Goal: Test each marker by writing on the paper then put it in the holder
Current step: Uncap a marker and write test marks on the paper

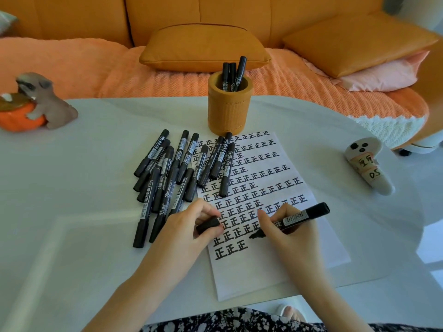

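Black characters in rows fill most of the paper on the pale worktop. The right hand grips an uncapped marker, tip down on the sheet; the left hand pinches its cap. Capped markers lie heaped across the paper's left edge. The orange holder at the sheet's far edge holds a few more.

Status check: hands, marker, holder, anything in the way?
Right hand grips uncapped marker, tip at paper. Left hand pinches the cap. Holder upright behind paper, three markers inside. Loose marker pile overlaps paper's upper left, clear of the tip.
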The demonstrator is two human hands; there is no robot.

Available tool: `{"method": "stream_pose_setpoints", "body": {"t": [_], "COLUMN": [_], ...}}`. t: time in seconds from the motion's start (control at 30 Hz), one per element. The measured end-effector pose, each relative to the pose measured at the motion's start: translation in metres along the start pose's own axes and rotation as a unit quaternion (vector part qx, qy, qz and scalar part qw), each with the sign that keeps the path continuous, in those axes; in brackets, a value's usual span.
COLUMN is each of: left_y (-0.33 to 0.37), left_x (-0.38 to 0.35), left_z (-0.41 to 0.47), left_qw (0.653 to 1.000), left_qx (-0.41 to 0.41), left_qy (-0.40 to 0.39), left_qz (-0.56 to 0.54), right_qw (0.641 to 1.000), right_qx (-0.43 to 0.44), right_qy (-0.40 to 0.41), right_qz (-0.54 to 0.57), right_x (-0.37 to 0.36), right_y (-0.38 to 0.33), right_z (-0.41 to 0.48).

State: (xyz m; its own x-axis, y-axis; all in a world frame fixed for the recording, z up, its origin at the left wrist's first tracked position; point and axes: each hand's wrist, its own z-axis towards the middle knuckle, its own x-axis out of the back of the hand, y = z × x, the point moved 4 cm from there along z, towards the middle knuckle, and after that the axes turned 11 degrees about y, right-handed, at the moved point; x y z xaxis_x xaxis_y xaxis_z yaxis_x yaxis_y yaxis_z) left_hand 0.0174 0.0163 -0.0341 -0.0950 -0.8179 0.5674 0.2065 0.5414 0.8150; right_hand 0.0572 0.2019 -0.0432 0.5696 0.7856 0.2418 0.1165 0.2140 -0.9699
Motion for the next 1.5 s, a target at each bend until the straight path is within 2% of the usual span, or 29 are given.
{"method": "stream_pose_setpoints", "body": {"t": [0.27, 0.73, 1.1, 1.5], "left_y": [0.0009, 0.001, 0.0012, 0.0018], "left_x": [-0.0001, -0.0006, -0.0007, 0.0001], "left_z": [-0.0003, 0.001, 0.0008, 0.0008], "left_qw": [1.0, 1.0, 1.0, 1.0], "left_qx": [-0.001, -0.005, -0.008, -0.009], "left_qy": [-0.001, -0.002, -0.004, -0.004], "left_qz": [-0.006, 0.002, 0.005, 0.003], "right_qw": [1.0, 1.0, 0.998, 0.999], "right_qx": [0.005, 0.008, 0.026, 0.02], "right_qy": [0.016, -0.01, 0.035, 0.014], "right_qz": [-0.006, -0.024, -0.045, -0.027], "right_x": [-0.0007, -0.0048, -0.0004, -0.0029], "right_y": [0.0024, 0.0014, 0.0019, 0.0008], "right_z": [-0.0014, -0.003, -0.0013, -0.0017]}}
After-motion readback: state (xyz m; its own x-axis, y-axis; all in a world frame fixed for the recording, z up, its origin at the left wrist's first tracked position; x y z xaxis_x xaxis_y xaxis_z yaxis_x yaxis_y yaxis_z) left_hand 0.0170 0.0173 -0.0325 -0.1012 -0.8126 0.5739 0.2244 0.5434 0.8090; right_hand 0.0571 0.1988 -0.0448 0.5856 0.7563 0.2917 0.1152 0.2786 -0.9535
